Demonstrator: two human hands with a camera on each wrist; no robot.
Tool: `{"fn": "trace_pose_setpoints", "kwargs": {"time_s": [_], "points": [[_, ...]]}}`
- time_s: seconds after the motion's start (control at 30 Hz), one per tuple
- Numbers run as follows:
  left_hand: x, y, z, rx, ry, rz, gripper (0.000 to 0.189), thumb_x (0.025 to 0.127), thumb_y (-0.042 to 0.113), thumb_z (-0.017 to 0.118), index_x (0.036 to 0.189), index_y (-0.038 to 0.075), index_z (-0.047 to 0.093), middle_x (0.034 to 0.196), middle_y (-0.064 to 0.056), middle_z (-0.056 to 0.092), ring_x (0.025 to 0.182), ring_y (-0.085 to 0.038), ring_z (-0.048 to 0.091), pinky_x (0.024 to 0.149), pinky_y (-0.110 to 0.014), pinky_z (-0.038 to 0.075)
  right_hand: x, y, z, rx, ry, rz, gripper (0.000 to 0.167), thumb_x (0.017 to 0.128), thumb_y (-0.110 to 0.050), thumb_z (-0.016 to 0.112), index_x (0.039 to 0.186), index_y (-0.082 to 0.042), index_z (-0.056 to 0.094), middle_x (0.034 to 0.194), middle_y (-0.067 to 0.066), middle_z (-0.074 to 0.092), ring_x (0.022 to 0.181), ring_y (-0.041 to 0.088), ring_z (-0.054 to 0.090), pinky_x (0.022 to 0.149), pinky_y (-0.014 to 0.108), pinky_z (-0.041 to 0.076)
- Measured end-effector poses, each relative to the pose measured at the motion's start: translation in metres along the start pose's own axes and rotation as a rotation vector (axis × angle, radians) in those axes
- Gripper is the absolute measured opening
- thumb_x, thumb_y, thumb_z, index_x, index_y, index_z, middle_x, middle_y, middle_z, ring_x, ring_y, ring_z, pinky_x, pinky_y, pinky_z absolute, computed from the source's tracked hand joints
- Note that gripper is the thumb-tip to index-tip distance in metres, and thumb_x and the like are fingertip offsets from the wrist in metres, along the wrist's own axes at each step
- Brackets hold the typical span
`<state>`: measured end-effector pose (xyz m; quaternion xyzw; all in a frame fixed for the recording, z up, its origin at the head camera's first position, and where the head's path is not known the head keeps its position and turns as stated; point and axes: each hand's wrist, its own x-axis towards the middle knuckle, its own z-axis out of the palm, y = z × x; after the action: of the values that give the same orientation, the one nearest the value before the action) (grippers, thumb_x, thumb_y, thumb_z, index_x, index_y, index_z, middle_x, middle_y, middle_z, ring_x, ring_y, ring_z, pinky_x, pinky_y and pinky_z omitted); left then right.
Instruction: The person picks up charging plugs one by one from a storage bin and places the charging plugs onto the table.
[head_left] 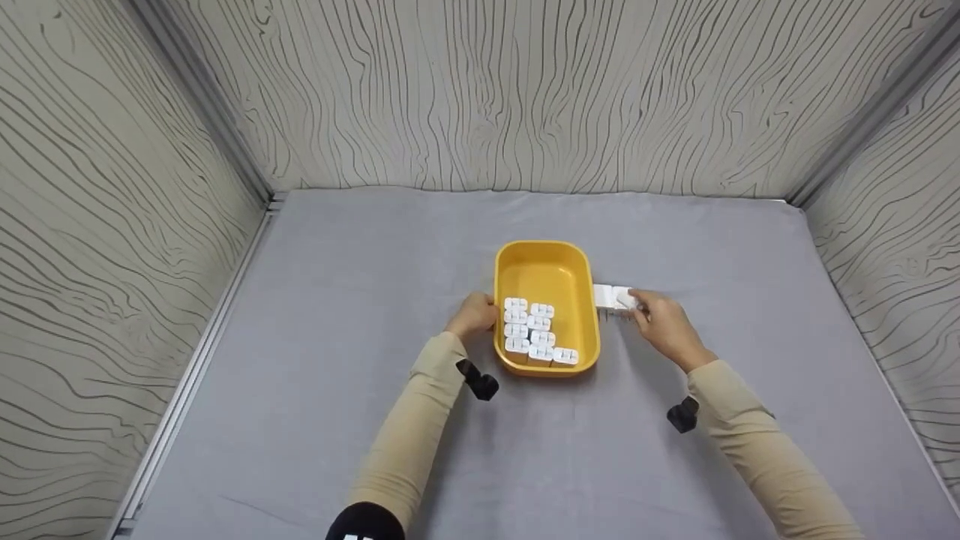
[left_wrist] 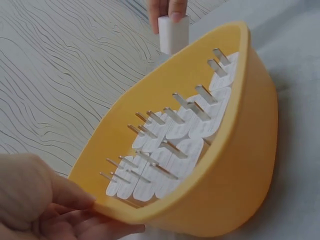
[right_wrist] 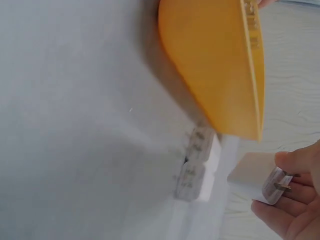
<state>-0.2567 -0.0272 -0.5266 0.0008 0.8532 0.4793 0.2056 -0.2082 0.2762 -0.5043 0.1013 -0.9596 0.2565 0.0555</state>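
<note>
the right hand (head_left: pixel 667 330) pinches one white plug (right_wrist: pixel 250 172) between its thumb and its fingers. in the head view the hand covers part of that plug, so its shape is hard to see. the right wrist view shows it better: its metal prongs point back to the palm, and the thumb hides a bit of them. that hand is cut off by the side of the view. the held plug is to the right of the yellow bin (head_left: pixel 551 279), outside it.

the left hand (head_left: pixel 475 315) pinches the left edge of the bin, thumb at the rim and fingers under it. in the head view its fingertips are hidden by the bin.

nine small plugs (head_left: pixel 515 330) stand in the near part of the bin, prongs up. their lower parts are mostly hidden, and in the left wrist view they overlap.

two loose plugs (right_wrist: pixel 194 182) lie side by side on the grey cloth (head_left: pixel 345 300), just beside the bin. their prongs are blurry in the right wrist view.

a black round thing (head_left: pixel 366 523) is cut off at the bottom of the head view; i can't tell what it is. both tan sleeves (head_left: pixel 416 405) are cut off too.
</note>
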Motion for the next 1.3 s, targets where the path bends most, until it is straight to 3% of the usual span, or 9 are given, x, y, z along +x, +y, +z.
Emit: {"fn": "trace_pose_setpoints", "kwargs": {"time_s": [0.23,0.37,0.5,0.63,0.73,0.87,0.97,1.17,1.3], "points": [[-0.017,0.014,-0.003,0.016,0.057,0.019,0.027,0.087,-0.001,0.043,0.094,-0.012,0.067,0.082,-0.016,0.066,0.065,-0.015,0.058,0.059,-0.023,0.050,0.000,0.016,0.004,-0.022,0.054,0.021,0.033,0.088,0.006,0.057,0.118,0.018,0.057,0.108,0.037,0.063,0.093,0.045,0.066,0.080,0.052,0.055],[0.023,-0.024,0.006,-0.015,0.056,0.125,0.025,0.082,0.004,0.043,0.074,0.000,0.066,0.067,-0.006,0.064,0.058,-0.014,0.060,0.054,-0.025,0.051,0.002,0.025,0.007,-0.039,0.070,0.009,0.032,0.087,0.007,0.058,0.116,0.018,0.057,0.106,0.037,0.063,0.091,0.045,0.066,0.079,0.052,0.054],[0.039,-0.036,0.011,-0.032,0.033,0.091,0.024,0.083,0.004,0.045,0.062,0.008,0.057,0.058,0.000,0.053,0.051,-0.012,0.050,0.049,-0.025,0.044,0.003,0.033,0.010,-0.063,0.073,-0.006,0.033,0.086,0.006,0.059,0.117,0.018,0.057,0.106,0.037,0.064,0.092,0.045,0.066,0.080,0.051,0.055],[-0.003,0.006,-0.002,0.024,0.016,-0.023,0.021,0.088,0.000,0.046,0.069,0.002,0.055,0.058,0.000,0.046,0.051,-0.012,0.043,0.051,-0.024,0.039,0.005,0.041,0.013,-0.089,0.104,-0.030,0.032,0.084,0.008,0.060,0.115,0.016,0.058,0.106,0.035,0.065,0.092,0.046,0.066,0.082,0.052,0.054],[-0.004,0.010,-0.003,0.059,0.010,-0.036,0.021,0.089,0.000,0.045,0.071,0.001,0.057,0.058,-0.001,0.046,0.050,-0.013,0.043,0.050,-0.025,0.037,0.007,0.046,0.015,-0.099,0.129,-0.049,0.032,0.083,0.008,0.061,0.114,0.015,0.060,0.106,0.035,0.065,0.093,0.046,0.066,0.084,0.052,0.054],[0.039,-0.032,0.011,0.062,0.004,0.057,0.026,0.086,0.004,0.044,0.063,0.007,0.055,0.054,0.001,0.046,0.047,-0.013,0.043,0.047,-0.026,0.037,0.010,0.052,0.019,-0.120,0.144,-0.073,0.032,0.082,0.008,0.063,0.113,0.015,0.060,0.107,0.034,0.065,0.093,0.045,0.066,0.082,0.050,0.054],[0.043,-0.032,0.014,0.079,-0.007,0.042,0.027,0.086,0.002,0.044,0.061,0.008,0.051,0.052,0.001,0.044,0.046,-0.014,0.041,0.045,-0.025,0.035,0.011,0.057,0.022,-0.133,0.165,-0.089,0.031,0.081,0.009,0.063,0.111,0.015,0.061,0.105,0.034,0.066,0.091,0.045,0.067,0.080,0.050,0.055],[-0.035,0.036,-0.009,0.083,0.000,-0.011,0.031,0.089,-0.005,0.041,0.061,0.007,0.042,0.050,0.004,0.030,0.044,-0.006,0.028,0.046,-0.019,0.027,0.012,0.061,0.027,-0.128,0.208,-0.100,0.028,0.080,0.010,0.063,0.107,0.015,0.062,0.101,0.033,0.067,0.088,0.045,0.067,0.078,0.051,0.055],[-0.032,0.031,-0.010,0.080,-0.006,-0.006,0.032,0.089,-0.004,0.041,0.059,0.007,0.042,0.050,0.003,0.031,0.045,-0.009,0.032,0.048,-0.021,0.029,0.014,0.062,0.029,-0.127,0.211,-0.113,0.027,0.080,0.011,0.063,0.106,0.014,0.062,0.099,0.032,0.067,0.088,0.045,0.067,0.078,0.051,0.055]]}}
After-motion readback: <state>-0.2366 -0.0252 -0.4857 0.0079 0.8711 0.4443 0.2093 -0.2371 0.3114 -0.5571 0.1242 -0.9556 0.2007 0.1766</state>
